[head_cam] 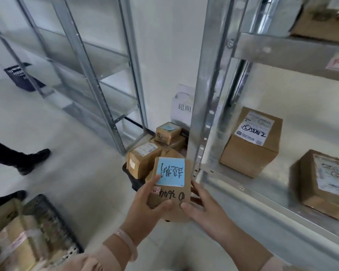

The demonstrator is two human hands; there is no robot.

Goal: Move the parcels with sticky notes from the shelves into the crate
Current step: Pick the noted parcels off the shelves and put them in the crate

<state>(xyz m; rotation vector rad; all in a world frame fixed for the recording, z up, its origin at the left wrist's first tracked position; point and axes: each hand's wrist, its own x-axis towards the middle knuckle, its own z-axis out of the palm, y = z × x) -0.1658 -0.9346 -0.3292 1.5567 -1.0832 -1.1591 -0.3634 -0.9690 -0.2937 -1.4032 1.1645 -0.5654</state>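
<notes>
A small brown parcel (175, 194) with a blue sticky note (171, 171) on top is held low in the middle of the view. My left hand (147, 204) grips its left side, thumb on the note's corner. My right hand (205, 206) touches its right edge with spread fingers. Just beyond, a black crate (130, 178) on the floor holds several brown parcels, one (167, 132) with a blue note on top. Two brown parcels (250, 141) (324, 182) with white labels and no notes stand on the right shelf.
A steel shelf post (205, 106) rises right beside the held parcel. Bare metal shelving (90, 61) stands at the back left. Another black crate (47, 227) with boxes sits at the lower left. A person's black shoes (33, 159) are at the left edge. A dark basket (21, 77) stands far left.
</notes>
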